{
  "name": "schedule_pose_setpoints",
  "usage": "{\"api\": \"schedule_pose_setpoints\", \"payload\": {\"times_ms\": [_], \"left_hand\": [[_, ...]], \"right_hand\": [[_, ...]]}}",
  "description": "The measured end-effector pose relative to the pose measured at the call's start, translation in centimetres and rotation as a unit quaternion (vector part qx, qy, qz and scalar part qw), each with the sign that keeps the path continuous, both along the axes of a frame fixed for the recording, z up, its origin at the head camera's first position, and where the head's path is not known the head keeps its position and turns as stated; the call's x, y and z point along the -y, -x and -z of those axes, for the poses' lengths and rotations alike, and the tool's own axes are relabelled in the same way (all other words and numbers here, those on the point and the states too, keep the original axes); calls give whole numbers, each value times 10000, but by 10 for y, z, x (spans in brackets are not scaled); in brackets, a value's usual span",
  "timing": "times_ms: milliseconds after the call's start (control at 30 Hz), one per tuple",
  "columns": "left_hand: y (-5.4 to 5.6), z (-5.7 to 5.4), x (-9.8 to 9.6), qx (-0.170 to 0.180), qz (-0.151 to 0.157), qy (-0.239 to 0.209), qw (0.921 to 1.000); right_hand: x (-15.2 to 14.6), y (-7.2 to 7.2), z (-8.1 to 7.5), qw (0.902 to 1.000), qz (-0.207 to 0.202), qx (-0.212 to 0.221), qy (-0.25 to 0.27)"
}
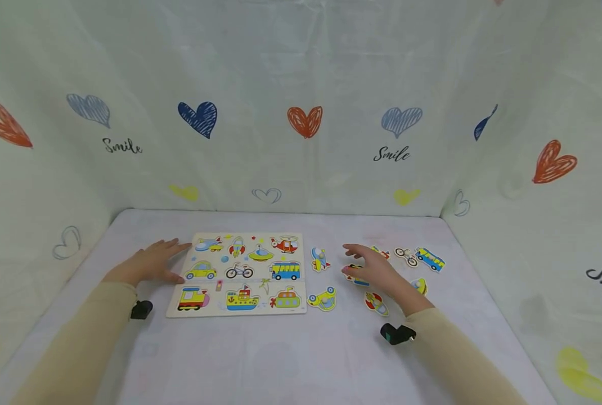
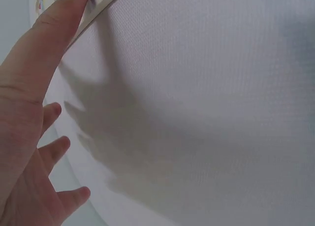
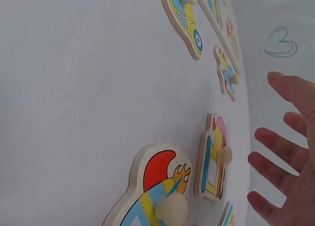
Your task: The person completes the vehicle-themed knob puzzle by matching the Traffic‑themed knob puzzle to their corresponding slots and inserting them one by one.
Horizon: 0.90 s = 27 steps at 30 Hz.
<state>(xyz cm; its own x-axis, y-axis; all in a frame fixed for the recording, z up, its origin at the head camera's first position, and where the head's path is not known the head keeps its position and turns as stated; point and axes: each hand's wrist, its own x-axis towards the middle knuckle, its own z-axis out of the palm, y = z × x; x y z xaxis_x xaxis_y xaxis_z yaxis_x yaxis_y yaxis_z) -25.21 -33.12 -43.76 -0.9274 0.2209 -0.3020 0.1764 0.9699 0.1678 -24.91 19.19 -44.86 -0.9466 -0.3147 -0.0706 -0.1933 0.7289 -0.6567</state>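
1. from where i stand, a pale puzzle board (image 1: 218,304) lies flat on the white-covered table (image 1: 220,360), a little left of the middle, printed with bright, dark-outlined vehicles.
2. the left hand (image 1: 151,263) is at the board's left side, fingers spread wide and gripping nothing; its thumb rests on the board's edge.
3. the right hand (image 1: 377,275) hangs over the loose pieces, fingers well apart in a wide, unfilled grip.
4. nearest beneath it is the train piece (image 1: 358,278), blue, yellow and pink, partly covered by that hand in the head view.
5. the rocket piece (image 1: 376,304), red-finned with blue and yellow bands, lies just nearer the person; a round wooden knob (image 3: 172,209) stands on its face, and its cut edge shows bare pale wood.
6. beside the board's right edge lie the airplane piece (image 1: 319,260) and, wheels turned away from the person, the yellow car piece (image 1: 322,299).
7. farther right, the bicycle piece (image 1: 406,257) sits close by the blue bus piece (image 1: 430,260); a yellow-green piece (image 1: 419,286) peeks past the right forearm.
8. the board bears ten vehicle pictures in three rows: four on top, three in the middle, three below.
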Motion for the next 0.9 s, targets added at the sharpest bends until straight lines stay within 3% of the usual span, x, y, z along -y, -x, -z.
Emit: {"api": "schedule_pose_setpoints", "payload": {"times_ms": [300, 500, 733, 900], "left_hand": [[5, 0, -2, 301, -86, -56, 9995], [8, 3, -2, 382, -119, -99, 9992], [9, 6, -2, 385, -167, -101, 9991], [8, 5, -2, 399, -235, -105, 9989]], "right_hand": [[19, 22, 4, 9993, 322, 157, -128], [26, 34, 8, 9994, 191, 229, -158], [32, 41, 9, 9991, 104, 195, -348], [34, 44, 9, 9989, 175, 407, -156]]}}
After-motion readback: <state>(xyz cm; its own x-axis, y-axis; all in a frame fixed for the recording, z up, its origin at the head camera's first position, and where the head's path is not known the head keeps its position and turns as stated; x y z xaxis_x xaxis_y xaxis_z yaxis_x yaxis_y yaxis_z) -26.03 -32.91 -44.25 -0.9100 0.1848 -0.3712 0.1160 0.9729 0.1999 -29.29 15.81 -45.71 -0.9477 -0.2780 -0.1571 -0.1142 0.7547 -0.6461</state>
